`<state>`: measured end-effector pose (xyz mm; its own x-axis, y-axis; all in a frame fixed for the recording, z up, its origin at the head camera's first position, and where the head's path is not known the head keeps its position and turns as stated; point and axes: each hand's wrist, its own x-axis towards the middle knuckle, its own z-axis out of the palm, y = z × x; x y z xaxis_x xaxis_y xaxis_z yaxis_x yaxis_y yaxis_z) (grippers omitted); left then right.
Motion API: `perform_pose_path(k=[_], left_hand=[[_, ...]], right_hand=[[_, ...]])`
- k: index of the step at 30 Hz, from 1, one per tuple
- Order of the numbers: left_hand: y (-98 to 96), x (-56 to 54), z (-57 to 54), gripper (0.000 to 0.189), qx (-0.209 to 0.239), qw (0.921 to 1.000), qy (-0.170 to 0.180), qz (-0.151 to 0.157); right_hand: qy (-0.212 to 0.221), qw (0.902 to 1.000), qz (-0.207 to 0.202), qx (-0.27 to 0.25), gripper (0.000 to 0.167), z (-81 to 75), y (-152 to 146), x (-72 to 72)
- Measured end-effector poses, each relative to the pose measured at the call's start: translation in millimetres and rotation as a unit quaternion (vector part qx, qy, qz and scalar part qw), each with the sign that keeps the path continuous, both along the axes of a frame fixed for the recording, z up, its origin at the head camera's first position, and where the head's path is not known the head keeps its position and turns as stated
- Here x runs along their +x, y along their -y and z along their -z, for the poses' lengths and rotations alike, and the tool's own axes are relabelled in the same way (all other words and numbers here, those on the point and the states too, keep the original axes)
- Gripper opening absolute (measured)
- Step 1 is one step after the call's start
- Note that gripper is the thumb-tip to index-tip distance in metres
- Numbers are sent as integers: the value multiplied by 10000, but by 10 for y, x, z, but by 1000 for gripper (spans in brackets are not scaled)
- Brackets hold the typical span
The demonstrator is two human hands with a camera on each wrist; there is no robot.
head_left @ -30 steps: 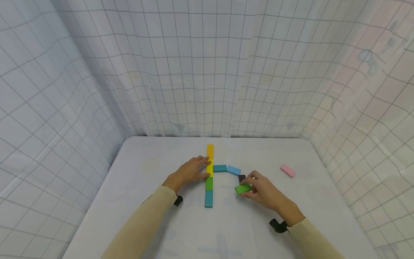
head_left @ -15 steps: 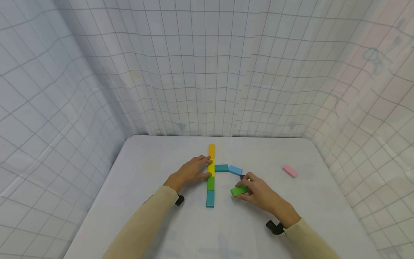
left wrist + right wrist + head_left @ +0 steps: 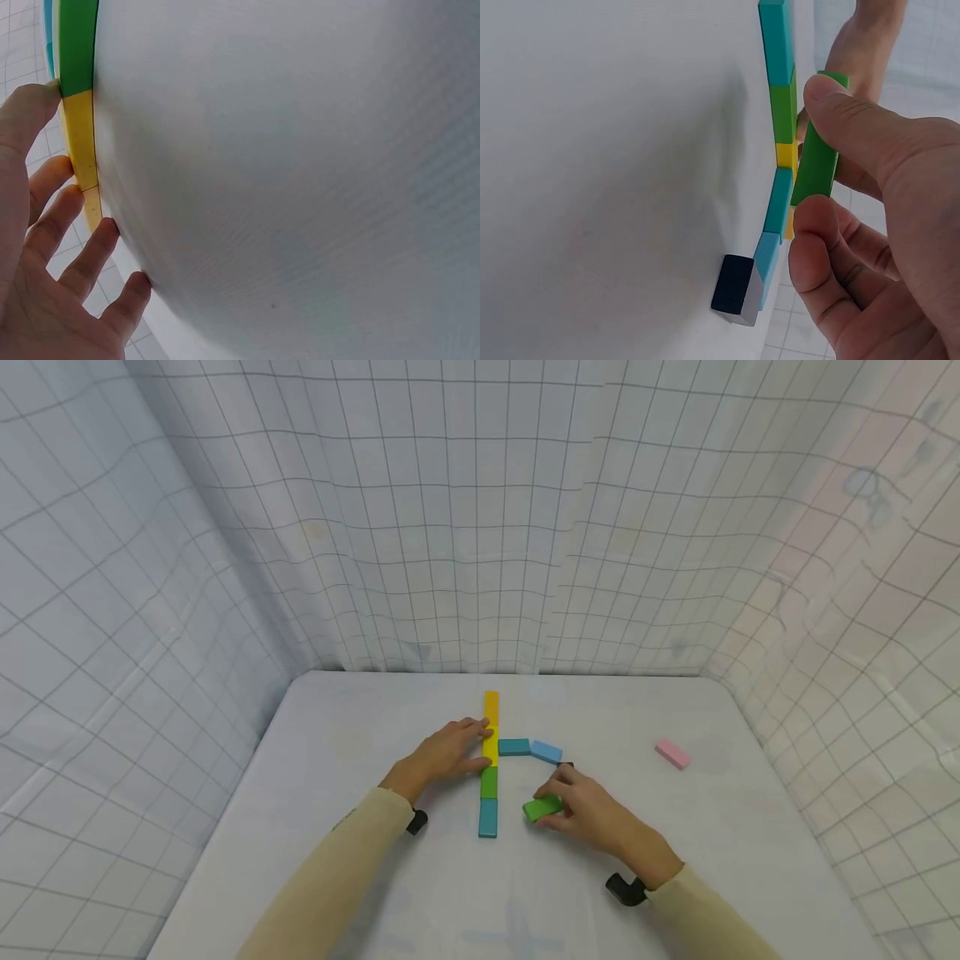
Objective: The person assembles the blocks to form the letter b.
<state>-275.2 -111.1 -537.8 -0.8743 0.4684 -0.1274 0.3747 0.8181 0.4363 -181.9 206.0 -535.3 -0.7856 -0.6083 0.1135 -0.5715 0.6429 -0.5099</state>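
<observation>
My right hand (image 3: pixel 588 810) pinches a green block (image 3: pixel 817 161) between thumb and fingertips, held above the table to the right of a straight row. That row runs away from me: a teal block (image 3: pixel 488 818), a green block (image 3: pixel 489 783), then two yellow blocks (image 3: pixel 491 706). With fingers spread, my left hand (image 3: pixel 442 756) touches the yellow blocks from the left side. A second teal block (image 3: pixel 513 747) extends rightward from the row, followed by an angled light blue block (image 3: pixel 546 752). A black block (image 3: pixel 735 286) follows, mostly hidden behind my right hand in the head view.
A pink block (image 3: pixel 672 753) lies apart at the right of the white table (image 3: pixel 337 718). Grid-patterned white cloth (image 3: pixel 450 527) hangs behind the table and at both sides.
My right hand has carried the green block left and slightly toward me, covering more of the black block in the head view. The left hand stays at the row.
</observation>
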Motion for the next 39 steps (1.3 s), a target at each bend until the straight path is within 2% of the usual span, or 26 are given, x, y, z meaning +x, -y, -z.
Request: perform_pose_path(k=[9, 17, 34, 39], left_hand=[[3, -21, 21, 67, -113, 9999, 39, -84], [31, -28, 25, 66, -41, 10000, -70, 25], [37, -65, 79, 66, -71, 9999, -106, 71], [27, -40, 44, 65, -23, 9999, -110, 96]], right_hand=[[77, 9999, -137, 42, 31, 6, 113, 16], [61, 9996, -218, 189, 30, 75, 201, 44], [378, 9983, -371, 240, 32, 169, 339, 84], [385, 9981, -413, 264, 31, 181, 359, 102]])
